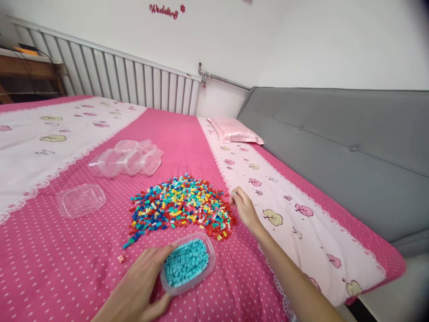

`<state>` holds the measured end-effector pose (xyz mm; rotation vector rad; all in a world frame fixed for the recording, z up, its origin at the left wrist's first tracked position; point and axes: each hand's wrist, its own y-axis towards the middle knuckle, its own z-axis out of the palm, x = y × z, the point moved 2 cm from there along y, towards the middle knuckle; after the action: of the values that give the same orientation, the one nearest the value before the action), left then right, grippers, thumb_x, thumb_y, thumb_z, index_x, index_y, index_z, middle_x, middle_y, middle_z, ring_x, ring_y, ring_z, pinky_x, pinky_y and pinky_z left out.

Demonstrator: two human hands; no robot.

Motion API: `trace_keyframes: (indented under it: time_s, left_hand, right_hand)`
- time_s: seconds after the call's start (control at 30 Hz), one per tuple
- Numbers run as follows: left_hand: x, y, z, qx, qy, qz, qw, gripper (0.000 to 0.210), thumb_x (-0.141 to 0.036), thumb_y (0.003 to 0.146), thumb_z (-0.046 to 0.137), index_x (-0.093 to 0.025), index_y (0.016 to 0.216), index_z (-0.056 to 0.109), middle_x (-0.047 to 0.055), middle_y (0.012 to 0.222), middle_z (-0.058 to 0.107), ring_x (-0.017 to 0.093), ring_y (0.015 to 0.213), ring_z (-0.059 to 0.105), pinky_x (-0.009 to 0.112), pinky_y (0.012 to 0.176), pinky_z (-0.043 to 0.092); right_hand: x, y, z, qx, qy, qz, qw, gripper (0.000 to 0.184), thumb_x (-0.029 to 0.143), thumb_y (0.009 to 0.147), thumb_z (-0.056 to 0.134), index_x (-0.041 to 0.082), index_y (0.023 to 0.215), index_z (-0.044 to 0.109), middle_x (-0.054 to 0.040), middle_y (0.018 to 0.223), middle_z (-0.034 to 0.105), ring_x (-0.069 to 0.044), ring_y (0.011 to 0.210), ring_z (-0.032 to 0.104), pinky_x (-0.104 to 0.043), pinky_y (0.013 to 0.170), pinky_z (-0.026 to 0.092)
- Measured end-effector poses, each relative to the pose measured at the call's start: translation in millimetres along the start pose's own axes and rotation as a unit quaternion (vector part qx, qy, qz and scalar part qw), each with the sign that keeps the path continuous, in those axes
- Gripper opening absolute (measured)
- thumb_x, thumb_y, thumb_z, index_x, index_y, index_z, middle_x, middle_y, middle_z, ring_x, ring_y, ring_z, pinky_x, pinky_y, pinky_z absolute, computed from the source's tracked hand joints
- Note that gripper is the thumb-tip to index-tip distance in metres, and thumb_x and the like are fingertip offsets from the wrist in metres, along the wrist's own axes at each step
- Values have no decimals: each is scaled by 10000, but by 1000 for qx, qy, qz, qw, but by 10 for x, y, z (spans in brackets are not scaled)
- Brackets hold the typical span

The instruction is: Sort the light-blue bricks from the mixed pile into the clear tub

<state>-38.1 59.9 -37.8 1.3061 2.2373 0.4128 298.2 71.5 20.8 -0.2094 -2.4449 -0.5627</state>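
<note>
A clear plastic tub (212, 264) with light-blue toy bricks (187, 261) in it rests on the bed close to me. My left hand (144, 273) grips its left side, thumb at the near edge and fingers along the far one. Beyond the tub spreads a heap of small toy bricks (184, 201) in red, blue, yellow, white and turquoise. At the heap's right edge is my right hand (244, 206), its fingers curled together. Whatever those fingers pinch is too small and hidden to name. One pale pink brick (121, 259) lies apart, left of my left hand.
Several clear empty tubs (125, 158) are grouped behind the heap on the left. Nearer lies a clear lid or shallow tub (81, 201). A pink pillow (234, 130) is at the far end, beside the grey padded backrest (328, 129). White railings (110, 69) stand behind the bed.
</note>
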Motion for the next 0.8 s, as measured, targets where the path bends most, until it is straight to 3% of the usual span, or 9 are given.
trace_keyframes:
  time_s: [0.1, 0.27, 0.4, 0.6, 0.8]
  left_hand:
    - [-2, 4, 3, 5, -8, -5, 1000, 742, -240, 788, 593, -221, 1481, 328, 104, 1334, 632, 287, 1179, 638, 370, 1017, 531]
    - [-80, 64, -55, 28, -18, -1, 999, 703, -236, 812, 570, -205, 1463, 307, 134, 1290, 621, 291, 1160, 625, 401, 987, 533]
    - [-133, 92, -77, 48, -38, -8, 998, 712, -215, 806, 556, -200, 1465, 285, 134, 1280, 604, 283, 1137, 611, 412, 973, 520]
    - [-190, 116, -63, 64, -45, 13, 997, 744, -176, 779, 552, -207, 1470, 279, 124, 1265, 594, 284, 1118, 580, 423, 969, 499]
    - [-213, 145, -61, 82, -68, -11, 994, 727, -180, 796, 570, -216, 1459, 273, 118, 1254, 596, 277, 1093, 585, 418, 949, 505]
  right_hand:
    - [288, -435, 72, 21, 82, -39, 996, 304, 291, 1051, 267, 213, 909, 525, 5, 766, 595, -155, 712, 590, -257, 683, 496]
    - [645, -857, 205, 60, 148, -138, 977, 137, 231, 998, 491, 210, 974, 624, -42, 957, 662, -205, 937, 591, -326, 849, 459]
    - [746, -985, 247, 72, 150, -202, 965, 107, 144, 951, 602, 215, 976, 678, -25, 939, 710, -213, 897, 588, -347, 829, 453]
    - [768, -1094, 234, 50, 119, -189, 973, 211, 74, 915, 637, 225, 1032, 727, -37, 950, 685, -218, 894, 576, -348, 787, 485]
    - [821, -962, 232, 55, 10, -183, 982, 212, 32, 851, 705, 198, 977, 741, -38, 908, 678, -221, 881, 585, -348, 769, 488]
